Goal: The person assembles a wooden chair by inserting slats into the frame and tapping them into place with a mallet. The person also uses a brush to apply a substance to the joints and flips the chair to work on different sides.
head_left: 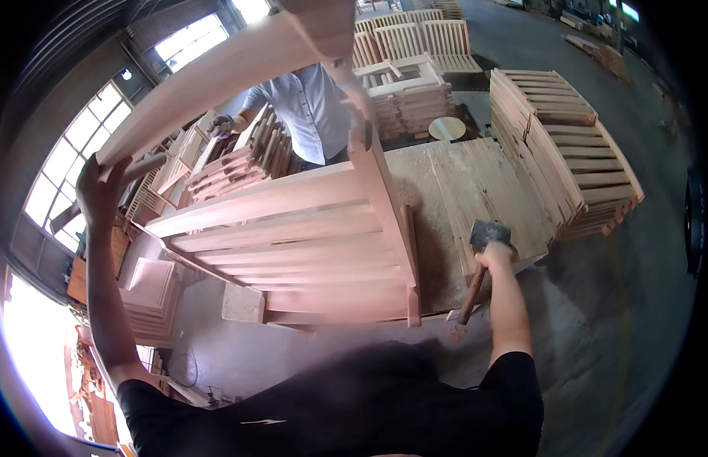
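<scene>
Two busy hands in the head view: left hand (pixel 100 183) is wrapped on the end of a raised board (pixel 224 72), right hand (pixel 495 254) is closed round a mallet (pixel 488 233), high on its handle. Slatted frame (pixel 316 257) sits between them, with a gap from its right post to the mallet near the worktop (pixel 483 183) edge. Frame's long axis runs left-right; mallet handle points back bodyward.

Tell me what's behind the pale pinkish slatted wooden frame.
A co-worker in a light-blue buttoned shirt and stacked brown wooden pieces. The frame covers most of the co-worker's legs.
</scene>
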